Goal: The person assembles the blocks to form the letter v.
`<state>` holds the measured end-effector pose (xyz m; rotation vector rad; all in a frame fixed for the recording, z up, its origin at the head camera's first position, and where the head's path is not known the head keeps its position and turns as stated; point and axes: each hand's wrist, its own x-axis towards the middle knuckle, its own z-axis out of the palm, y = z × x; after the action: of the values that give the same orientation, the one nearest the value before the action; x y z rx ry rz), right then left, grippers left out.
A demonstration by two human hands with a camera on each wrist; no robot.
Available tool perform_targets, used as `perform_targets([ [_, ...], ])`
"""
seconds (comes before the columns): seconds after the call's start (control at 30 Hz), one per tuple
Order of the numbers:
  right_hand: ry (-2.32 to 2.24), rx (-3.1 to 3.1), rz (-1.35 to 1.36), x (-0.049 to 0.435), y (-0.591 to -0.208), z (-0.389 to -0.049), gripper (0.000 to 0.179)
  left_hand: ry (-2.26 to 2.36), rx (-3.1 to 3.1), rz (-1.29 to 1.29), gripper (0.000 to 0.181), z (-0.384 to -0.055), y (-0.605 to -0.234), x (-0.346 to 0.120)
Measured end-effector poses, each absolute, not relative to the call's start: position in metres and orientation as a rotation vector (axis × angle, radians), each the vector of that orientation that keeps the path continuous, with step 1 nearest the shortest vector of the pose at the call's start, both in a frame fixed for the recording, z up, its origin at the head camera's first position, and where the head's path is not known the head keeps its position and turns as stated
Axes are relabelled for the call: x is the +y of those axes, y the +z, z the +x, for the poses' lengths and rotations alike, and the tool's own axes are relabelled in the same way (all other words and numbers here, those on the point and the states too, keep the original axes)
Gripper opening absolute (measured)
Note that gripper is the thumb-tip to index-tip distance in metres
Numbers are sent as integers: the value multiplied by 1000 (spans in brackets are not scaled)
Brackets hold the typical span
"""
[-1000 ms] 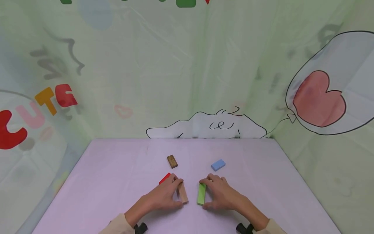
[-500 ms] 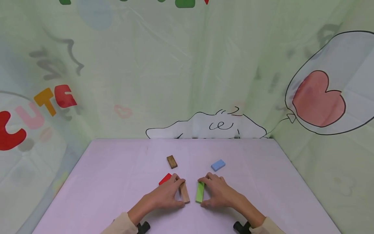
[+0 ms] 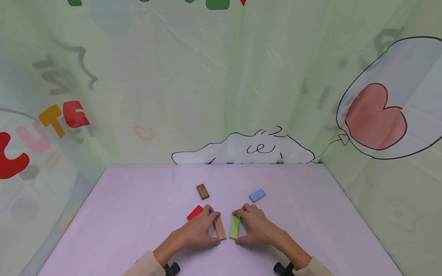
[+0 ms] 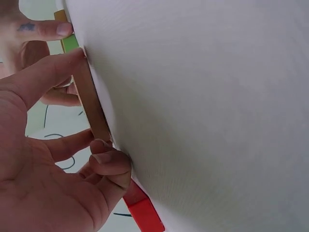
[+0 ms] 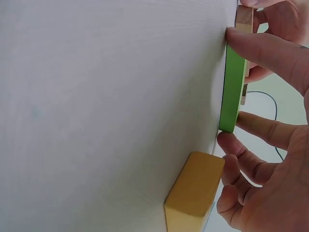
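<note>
My left hand [image 3: 198, 230] pinches a plain wooden block [image 3: 220, 227] lengthwise, thumb on its near end and fingertips at the far end. Facing it, my right hand [image 3: 257, 227] holds a green block [image 3: 234, 227] the same way by its ends. Both blocks lie low at the tabletop, nearly parallel, with a narrow gap between them. A red block [image 3: 195, 212] sits just beyond the left hand, partly covered by it. In the right wrist view a yellow block [image 5: 195, 186] is beside the right hand's curled outer fingers; the head view hides it.
A dark brown block [image 3: 202, 191] lies farther back on the left, and a blue block [image 3: 257, 195] farther back on the right. The pale lilac table [image 3: 145, 195] ends at a printed curtain [image 3: 193, 88] at the back and sides.
Both hands have drawn slightly toward each other, bringing the wooden block right and the green block left, so the gap has narrowed. The other visible blocks stay in place.
</note>
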<state>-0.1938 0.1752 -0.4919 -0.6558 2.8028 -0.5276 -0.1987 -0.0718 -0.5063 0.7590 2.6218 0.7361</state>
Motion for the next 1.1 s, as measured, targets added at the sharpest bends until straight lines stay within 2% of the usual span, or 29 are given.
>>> perform_targets([
  [0.5, -530, 2802, -654, 176, -489, -191, 89, 757, 2594, 784, 82, -199, -508, -73],
  [0.77, -578, 2801, -685, 178, -488, -191, 79, 777, 2597, 754, 82, -197, -508, -77],
  [1.1, -578, 2799, -681, 177, -489, -191, 78, 769, 2611, 812, 79, -198, -510, -75],
])
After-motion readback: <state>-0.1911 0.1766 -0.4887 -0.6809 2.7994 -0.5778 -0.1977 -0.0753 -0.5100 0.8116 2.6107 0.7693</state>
